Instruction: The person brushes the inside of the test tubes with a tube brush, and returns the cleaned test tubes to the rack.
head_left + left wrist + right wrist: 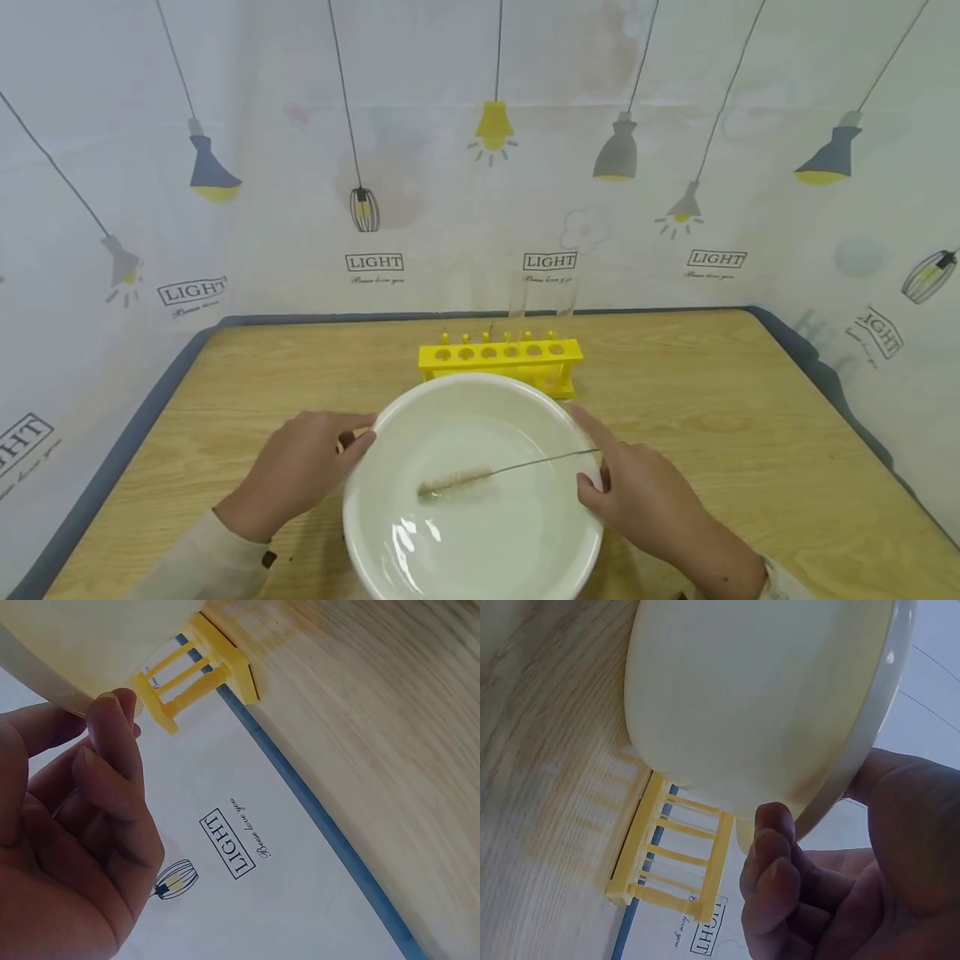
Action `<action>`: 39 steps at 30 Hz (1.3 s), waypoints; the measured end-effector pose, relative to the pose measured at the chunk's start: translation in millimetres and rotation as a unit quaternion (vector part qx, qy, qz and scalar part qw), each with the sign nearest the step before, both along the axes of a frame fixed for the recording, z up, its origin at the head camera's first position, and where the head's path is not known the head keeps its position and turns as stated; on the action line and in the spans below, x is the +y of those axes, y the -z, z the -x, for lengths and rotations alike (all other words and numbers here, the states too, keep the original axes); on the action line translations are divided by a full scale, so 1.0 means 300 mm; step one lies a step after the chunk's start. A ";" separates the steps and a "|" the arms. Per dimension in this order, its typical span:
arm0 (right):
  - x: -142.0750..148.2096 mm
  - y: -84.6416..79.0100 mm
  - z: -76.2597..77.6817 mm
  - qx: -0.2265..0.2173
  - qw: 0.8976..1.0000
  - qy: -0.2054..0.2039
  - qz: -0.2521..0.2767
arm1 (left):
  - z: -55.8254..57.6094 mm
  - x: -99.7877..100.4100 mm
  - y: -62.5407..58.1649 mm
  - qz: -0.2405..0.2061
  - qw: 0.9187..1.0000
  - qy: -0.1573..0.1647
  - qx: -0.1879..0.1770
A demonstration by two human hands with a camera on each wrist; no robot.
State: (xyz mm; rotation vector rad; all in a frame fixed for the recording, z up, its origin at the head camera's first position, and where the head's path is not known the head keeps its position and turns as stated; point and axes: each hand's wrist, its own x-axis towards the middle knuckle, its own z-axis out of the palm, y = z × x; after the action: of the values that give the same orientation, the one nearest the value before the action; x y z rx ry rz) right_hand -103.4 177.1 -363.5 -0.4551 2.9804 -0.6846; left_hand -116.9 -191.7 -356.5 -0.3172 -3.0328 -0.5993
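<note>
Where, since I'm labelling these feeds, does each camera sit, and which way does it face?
Head: worn on the head, facing forward and down at the white basin and brush; left hand, right hand and sleeves show.
Left wrist: worn on that wrist, facing the basin's outside, yellow rack and printed backdrop; only the left hand shows.
Right wrist: worn on that wrist, facing the basin's outside and rack; only the right hand shows.
Both wrist views share the rack and basin.
</note>
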 end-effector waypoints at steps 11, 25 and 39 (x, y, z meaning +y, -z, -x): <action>0.049 0.009 0.028 -0.027 1.000 0.015 0.001 | 0.002 0.024 0.003 -0.023 1.000 0.017 -0.002; 0.085 0.019 0.080 -0.111 0.992 0.038 0.044 | 0.033 0.035 0.009 -0.053 0.997 0.035 -0.038; 0.176 0.012 0.167 -0.151 0.977 0.017 0.151 | 0.166 0.112 -0.145 0.012 0.996 0.093 0.001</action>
State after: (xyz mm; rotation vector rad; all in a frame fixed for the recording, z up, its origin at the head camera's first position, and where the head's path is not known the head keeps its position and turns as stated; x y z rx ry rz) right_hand -153.4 229.9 -367.0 -0.2824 2.6137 -1.1070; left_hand -166.8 -158.1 -312.9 -0.6050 -3.0325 -0.5714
